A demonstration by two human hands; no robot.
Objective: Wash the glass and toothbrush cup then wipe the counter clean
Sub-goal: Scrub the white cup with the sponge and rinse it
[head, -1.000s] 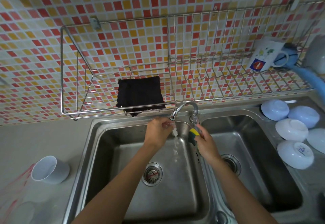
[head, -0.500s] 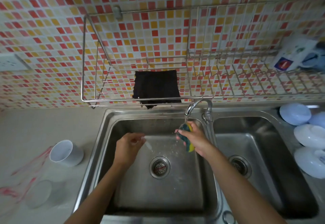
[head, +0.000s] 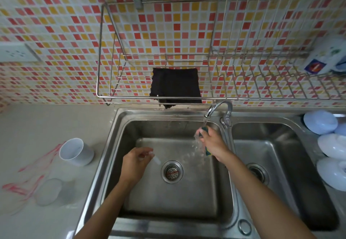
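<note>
The white toothbrush cup (head: 76, 151) lies on its side on the beige counter (head: 37, 122), left of the sink. In front of it a clear glass (head: 49, 192) also lies on the counter among red smears (head: 35, 163). My right hand (head: 211, 143) grips a green and yellow sponge (head: 206, 151) under the water running from the tap (head: 219, 107). Over the left basin (head: 168, 192), near the drain, my left hand (head: 135, 163) is curled, pinching a small pale object (head: 156, 160) that I cannot identify.
A black cloth (head: 176, 85) hangs over the wire wall rack (head: 104, 96) above the sink. A printed mug (head: 327, 57) sits at the rack's right end. Several white bowls (head: 331, 145) lie upside down right of the right basin (head: 280, 163). A wall socket (head: 15, 52) is at far left.
My left hand dropped from the tap down and left over the basin, still pinching the pale object. My right hand brought the sponge under the running water. The view shifted left.
</note>
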